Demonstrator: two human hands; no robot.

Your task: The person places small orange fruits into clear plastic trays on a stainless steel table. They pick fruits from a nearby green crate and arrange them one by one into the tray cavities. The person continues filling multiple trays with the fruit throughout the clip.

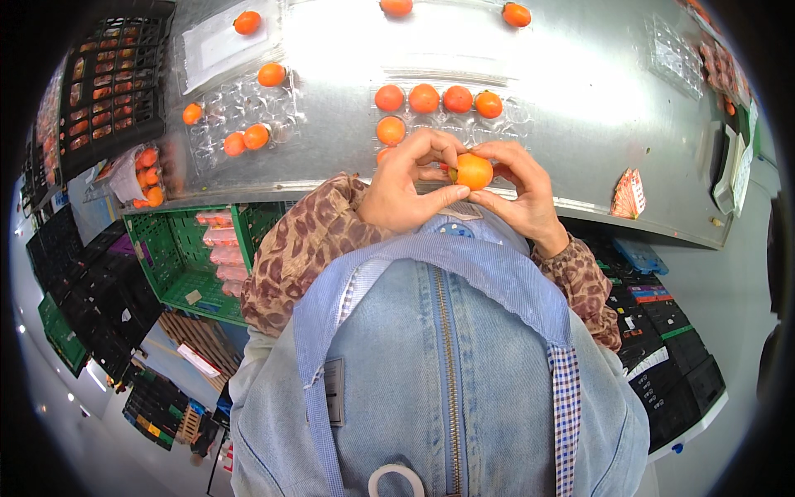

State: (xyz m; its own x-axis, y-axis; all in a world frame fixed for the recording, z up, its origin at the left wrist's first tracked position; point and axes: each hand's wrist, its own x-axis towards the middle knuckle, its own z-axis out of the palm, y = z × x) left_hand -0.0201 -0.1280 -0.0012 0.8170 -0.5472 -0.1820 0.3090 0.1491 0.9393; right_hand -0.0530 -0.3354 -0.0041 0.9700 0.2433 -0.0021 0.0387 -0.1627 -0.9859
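Both of my hands hold one orange persimmon, tilted with its leafy cap to the left, above the table's front edge. My left hand [415, 181] grips the cap side with thumb and fingers. On the other side, my right hand [520, 186] has its fingertips on the fruit [474, 171]. Behind them lies a clear plastic tray [515, 127] with a row of persimmons [424, 98] along its back and more down its left side, partly hidden by my left hand. A second clear tray [214, 140] at the left holds a few persimmons [256, 136].
A metal table [584, 124] spans the view. On it are stacked clear lids [217, 46], loose persimmons [517, 15], a fan of printed labels [628, 194] and another tray [674, 59]. A black crate [118, 81] stands left, a green crate [186, 261] of packed fruit below, black crates [677, 354] lower right.
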